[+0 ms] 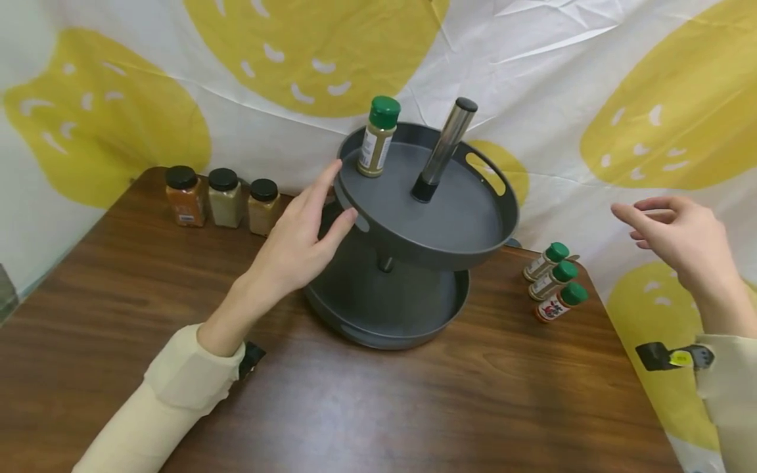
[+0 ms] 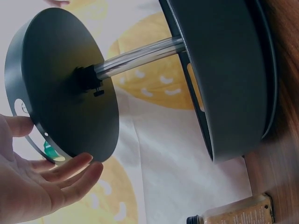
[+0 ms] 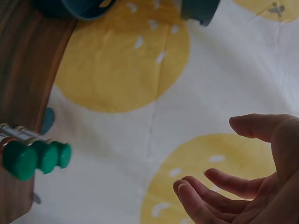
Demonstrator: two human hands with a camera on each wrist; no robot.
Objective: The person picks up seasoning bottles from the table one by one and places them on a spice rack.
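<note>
A dark grey two-tier turntable [image 1: 402, 226] stands on the table, with a chrome post [image 1: 446, 148] rising through its upper tray. On that tray's left side stands a green-capped spice bottle [image 1: 376, 141]. My left hand [image 1: 296, 243] is at the left outer wall of the upper tray; its thumb and fingers are spread against the rim beside a cut-out handle [image 2: 21, 108]. To the right, my right hand [image 1: 686, 240] hangs in the air with fingers loosely bent and nothing between them. Below and left of it stand several green-capped spice bottles [image 1: 550, 279].
Black-capped spice jars, one orange [image 1: 186, 200], one pale green [image 1: 225, 200] and one tan [image 1: 263, 207], stand at the table's back left, the tan one partly behind my left hand. A lemon-print cloth [image 1: 532, 79] hangs behind the wooden table [image 1: 414, 407].
</note>
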